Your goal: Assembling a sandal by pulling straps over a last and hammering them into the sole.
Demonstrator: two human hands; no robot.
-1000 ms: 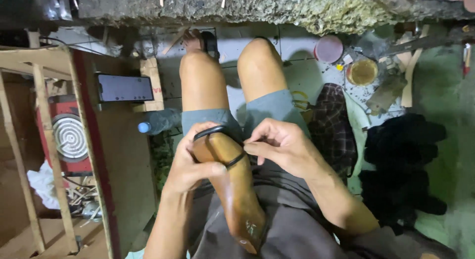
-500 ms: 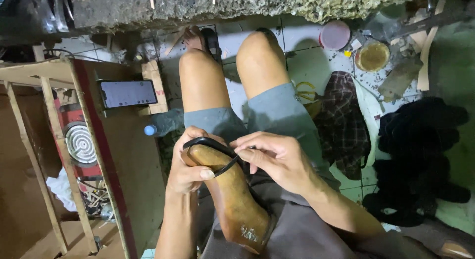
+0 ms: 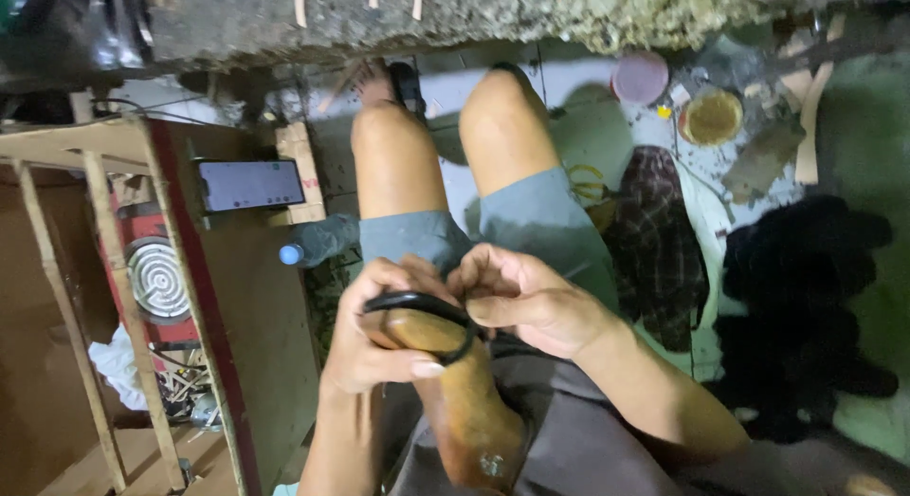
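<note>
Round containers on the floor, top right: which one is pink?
The pink lid, left of the yellowish open tin and nearer the knee.

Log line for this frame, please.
left hand: grips wooden shoe last | right hand: pinches black strap | lap, seated

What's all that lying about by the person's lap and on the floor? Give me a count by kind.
Hands: 2, left hand and right hand, both on the wooden shoe form
Wooden shoe form: 1
Black strap: 1
Phone: 1
Plastic bottle: 1
Round tubs: 2, pink lid, open tub
Checked cloth: 1
Total: 9
</note>
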